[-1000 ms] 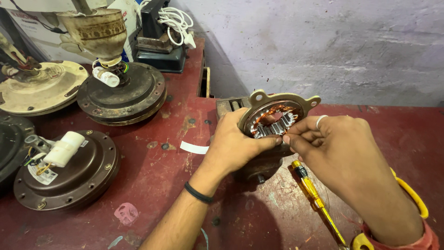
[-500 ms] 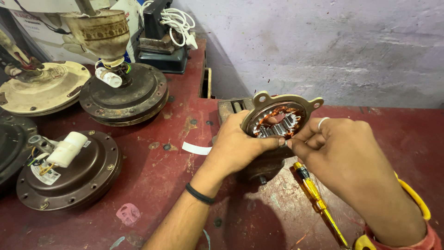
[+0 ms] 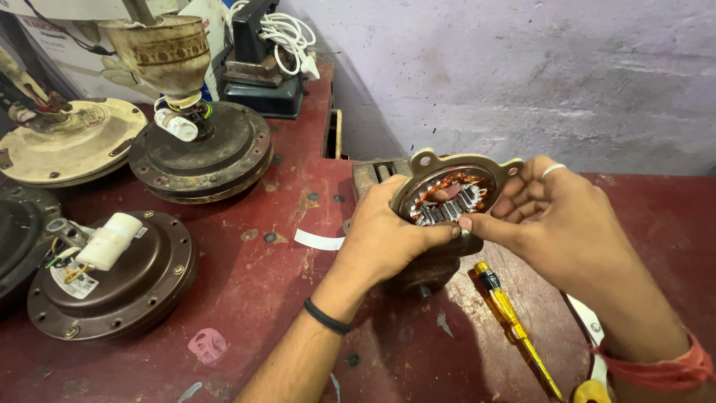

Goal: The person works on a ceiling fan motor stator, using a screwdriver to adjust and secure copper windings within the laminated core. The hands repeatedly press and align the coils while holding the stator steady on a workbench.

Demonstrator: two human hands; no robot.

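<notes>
Two bare hands are closed on a round grey metal motor housing with copper windings, which is held tilted toward the camera above the middle of the worn red bench, near its back edge by the pale wall. The left hand is wrapped around the housing's near left rim, its fingers curled together and clamped on the metal, so that the lower part of the housing is hidden behind the palm. The right hand covers the right rim; its thumb is pressed to the toothed steel core beside the left fingertips, while the other fingers are bent close together behind the rim, and how far they grip cannot be told. What the housing rests on is concealed: only a dark rounded base is glimpsed beneath the left hand. A yellow-handled screwdriver is laid on the bench just under the right wrist, its tip cut off by the lower edge. Toward the left edge a brown domed fan motor with a white cylindrical capacitor is seen, and behind it a darker rusted fan motor under a cream canopy cup. Another cream motor disc is partly cropped at the far left corner. A white coiled cable is piled on a dark device at the back.
</notes>
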